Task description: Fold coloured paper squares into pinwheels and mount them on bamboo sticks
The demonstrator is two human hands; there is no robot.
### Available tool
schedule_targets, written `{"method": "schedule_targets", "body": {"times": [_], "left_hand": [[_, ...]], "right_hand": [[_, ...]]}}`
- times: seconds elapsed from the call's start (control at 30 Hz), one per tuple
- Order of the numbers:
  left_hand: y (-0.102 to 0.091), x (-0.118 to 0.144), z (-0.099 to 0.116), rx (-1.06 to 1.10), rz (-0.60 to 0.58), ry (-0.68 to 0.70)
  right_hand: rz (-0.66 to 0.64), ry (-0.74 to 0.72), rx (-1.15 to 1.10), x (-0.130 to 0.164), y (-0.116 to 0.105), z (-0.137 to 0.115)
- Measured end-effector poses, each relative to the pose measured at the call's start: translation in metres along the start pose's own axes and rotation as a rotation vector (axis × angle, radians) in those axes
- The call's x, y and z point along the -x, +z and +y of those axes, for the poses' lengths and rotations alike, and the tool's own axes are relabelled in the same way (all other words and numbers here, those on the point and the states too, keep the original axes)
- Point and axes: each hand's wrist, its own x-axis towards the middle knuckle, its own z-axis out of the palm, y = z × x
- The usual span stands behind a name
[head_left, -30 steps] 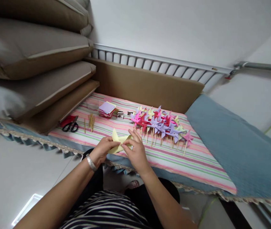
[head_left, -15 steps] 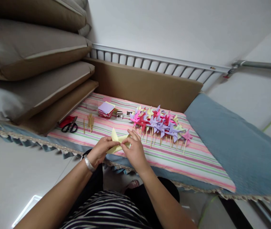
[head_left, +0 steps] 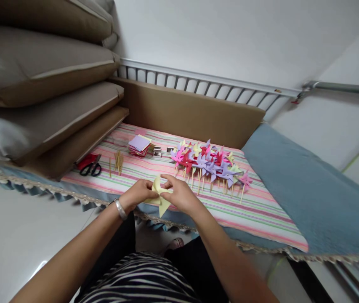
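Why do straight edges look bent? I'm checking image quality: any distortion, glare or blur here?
Head view: wide-lens bowing curves the white railing and the fringed cloth edge; soft, even light, no hard glare; the pinwheels are small, their detail soft.

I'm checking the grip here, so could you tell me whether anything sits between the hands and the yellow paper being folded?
Nothing visible does. The left hand and the right hand both pinch the yellow paper directly, above the near edge of the striped cloth. The finished pinwheels lie farther back, apart from the hands.
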Motion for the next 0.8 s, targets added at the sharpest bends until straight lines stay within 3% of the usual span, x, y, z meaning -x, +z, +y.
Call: {"method": "schedule_targets", "body": {"times": [0.1, 0.27, 0.47, 0.63, 0.8], "left_hand": [[0.002, -0.001, 0.003, -0.074, -0.066, 0.028], [0.002, -0.006, 0.005, -0.128, -0.058, 0.061], [-0.003, 0.003, 0.003, 0.08, 0.172, 0.129], [0.009, 0.008, -0.01, 0.38, 0.101, 0.048], [0.018, -0.001, -0.015, 0.48, 0.204, 0.041]], "right_hand": [[-0.097, 0.001, -0.006, -0.005, 0.003, 0.004], [-0.156, 0.026, -0.168, -0.008, 0.007, 0.012], [-0.06, 0.148, -0.503, -0.014, 0.012, 0.024], [0.054, 0.19, -0.627, -0.016, 0.02, 0.021], [0.085, 0.195, -0.676, -0.017, 0.028, 0.012]]}}
